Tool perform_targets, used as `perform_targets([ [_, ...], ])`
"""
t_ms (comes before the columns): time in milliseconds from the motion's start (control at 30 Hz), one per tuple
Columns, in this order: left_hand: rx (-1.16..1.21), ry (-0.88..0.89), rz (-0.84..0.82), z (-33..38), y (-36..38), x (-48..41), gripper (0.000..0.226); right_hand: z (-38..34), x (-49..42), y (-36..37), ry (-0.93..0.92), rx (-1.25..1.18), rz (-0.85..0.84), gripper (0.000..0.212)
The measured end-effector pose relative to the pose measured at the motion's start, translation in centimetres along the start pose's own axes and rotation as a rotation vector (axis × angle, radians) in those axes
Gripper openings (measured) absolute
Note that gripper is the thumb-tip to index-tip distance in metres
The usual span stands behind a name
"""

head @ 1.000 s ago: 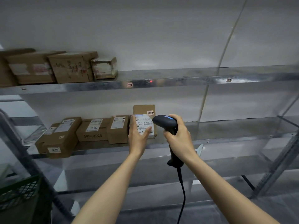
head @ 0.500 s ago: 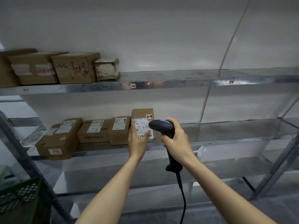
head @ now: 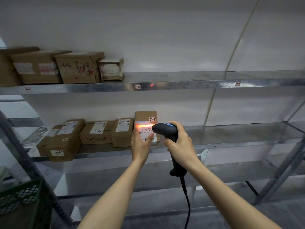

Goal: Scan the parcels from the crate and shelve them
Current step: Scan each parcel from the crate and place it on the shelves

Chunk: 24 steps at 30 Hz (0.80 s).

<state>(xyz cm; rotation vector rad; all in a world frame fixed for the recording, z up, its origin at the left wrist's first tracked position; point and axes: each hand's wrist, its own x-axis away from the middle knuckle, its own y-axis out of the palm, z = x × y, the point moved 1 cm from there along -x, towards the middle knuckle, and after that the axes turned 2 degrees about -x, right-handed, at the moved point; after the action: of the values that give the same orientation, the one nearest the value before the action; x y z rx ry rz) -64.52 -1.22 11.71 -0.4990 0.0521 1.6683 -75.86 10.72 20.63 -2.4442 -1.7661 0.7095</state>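
Head view showed a brown parcel (head: 146, 115) standing upright on the middle shelf (head: 239, 141) at the centre of the frame. It stood at the right end of a row of cardboard boxes (head: 97, 134), right against the nearest one. The left hand (head: 140, 147) held it from the lower left, its grip closed on the parcel with the thumb across the white label (head: 146, 131) and the fingers along the parcel's left edge. The right hand (head: 180, 144) had its grip wrapped round the handle of a black scanner (head: 165, 130). The scanner's head pointed left, just beside the label, and an orange-red bar of light (head: 145, 126) glowed across the label's top. A black cable (head: 187, 204) hung from the handle to the bottom edge of the frame. On the upper shelf (head: 181, 85), more boxes (head: 77, 68) sat at the upper left, and a small red dot (head: 151, 85) shone on its front edge. A green crate (head: 21, 195) filled the lower left corner; I could not tell what it held.
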Motion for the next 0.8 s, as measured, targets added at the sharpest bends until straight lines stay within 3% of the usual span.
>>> perform_targets([
  [367,-0.024,-0.016,0.042,1.0,-0.8,-0.3,0.085,0.5,-0.2,-0.7,-0.023,0.021,0.038,0.046],
  [800,-0.042,0.110,0.099,7.2,-2.8,-2.5,0.082,-0.8,-1.6,-3.1,-0.089,-0.008,0.065,0.048],
])
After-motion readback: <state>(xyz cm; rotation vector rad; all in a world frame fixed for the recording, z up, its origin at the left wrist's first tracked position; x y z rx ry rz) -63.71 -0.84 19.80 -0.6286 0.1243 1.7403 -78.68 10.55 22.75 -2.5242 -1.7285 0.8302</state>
